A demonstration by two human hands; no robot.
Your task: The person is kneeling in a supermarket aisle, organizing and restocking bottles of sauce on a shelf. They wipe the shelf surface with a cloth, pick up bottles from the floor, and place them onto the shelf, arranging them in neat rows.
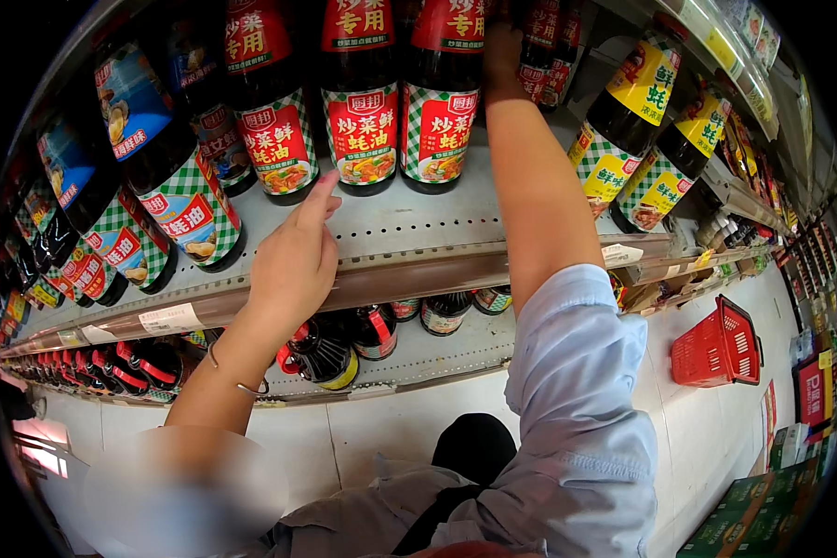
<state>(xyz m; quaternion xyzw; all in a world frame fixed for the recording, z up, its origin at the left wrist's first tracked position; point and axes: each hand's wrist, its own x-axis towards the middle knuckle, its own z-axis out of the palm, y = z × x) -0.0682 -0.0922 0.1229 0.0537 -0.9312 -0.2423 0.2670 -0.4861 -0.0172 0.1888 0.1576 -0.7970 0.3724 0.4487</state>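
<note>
My left hand (298, 247) is over the front edge of a metal store shelf (418, 216), fingers pointing at the base of a red-labelled oyster sauce bottle (279, 150); it holds nothing. Two more such bottles, one in the middle (361, 136) and one on the right (439, 136), stand upright beside it. My right hand (503, 59) reaches deep into the shelf, right of these bottles, near further red-labelled bottles (540, 42) at the back. Its fingers are in shadow, and what they touch cannot be told.
Blue-labelled bottles (192, 216) stand at the left, yellow-labelled bottles (617, 150) at the right. A lower shelf (418, 356) holds dark sauce bottles (328, 356) with red handles or caps. A red shopping basket (711, 349) is on the tiled floor at the right, with green cartons (746, 516) at the lower right.
</note>
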